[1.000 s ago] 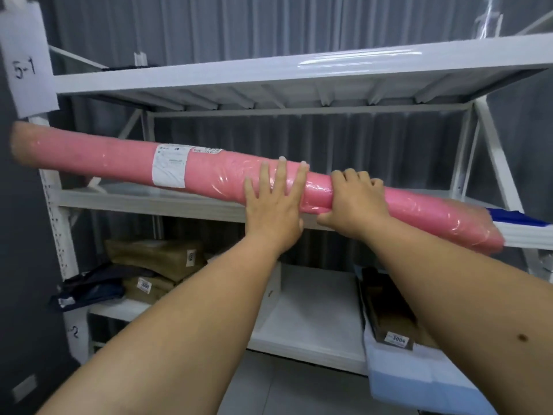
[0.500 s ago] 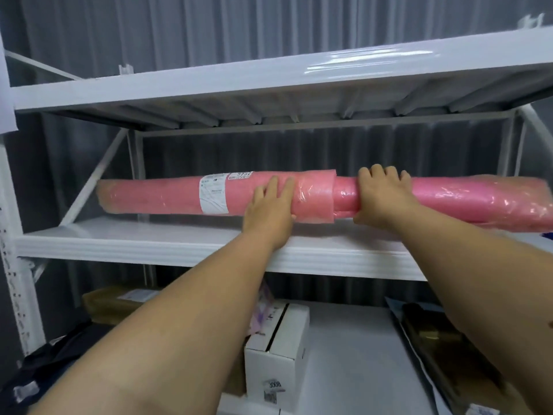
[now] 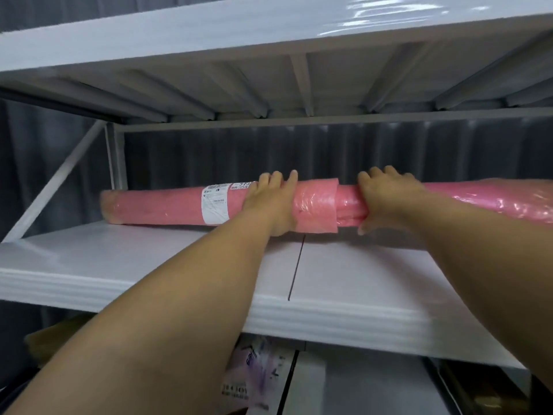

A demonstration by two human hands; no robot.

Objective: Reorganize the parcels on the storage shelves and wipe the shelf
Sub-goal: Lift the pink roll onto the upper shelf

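Long pink plastic-wrapped roll [image 3: 161, 206] blocks rear of white metal shelf board [image 3: 119, 265]; bare board lies before it.

"38 4 3495" on lower box [image 3: 257, 381]

Pink roll [image 3: 167, 206], white label [image 3: 214, 205], white shelf [image 3: 119, 265], grey ribbed wall [image 3: 269, 151]
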